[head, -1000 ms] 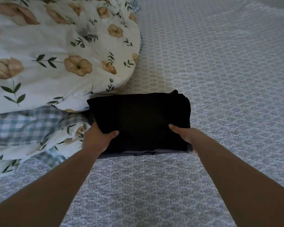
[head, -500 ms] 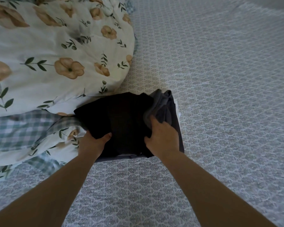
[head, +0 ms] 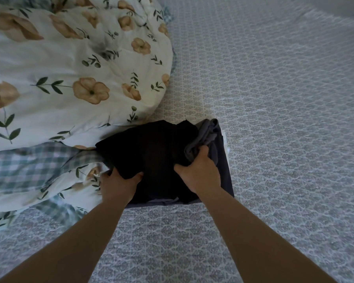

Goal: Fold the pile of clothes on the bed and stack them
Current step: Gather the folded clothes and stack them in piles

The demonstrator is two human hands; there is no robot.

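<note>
A folded black garment lies on top of a folded dark grey garment on the bed, just below the quilt's edge. My left hand grips the black garment's near left corner, thumb on top. My right hand sits on the right part of the stack, fingers closed on a bunched grey fold that is pulled up and over toward the left. A thin strip of grey cloth shows at the stack's near edge.
A bulky white quilt with orange flowers fills the upper left and touches the stack; its green checked underside shows at the left. The grey patterned bedspread stretches out to the right and in front.
One second ago both hands held the flat black stack by its near corners. My right hand has since moved left onto the stack and gathered up the grey fold; the stack shifted slightly left.
</note>
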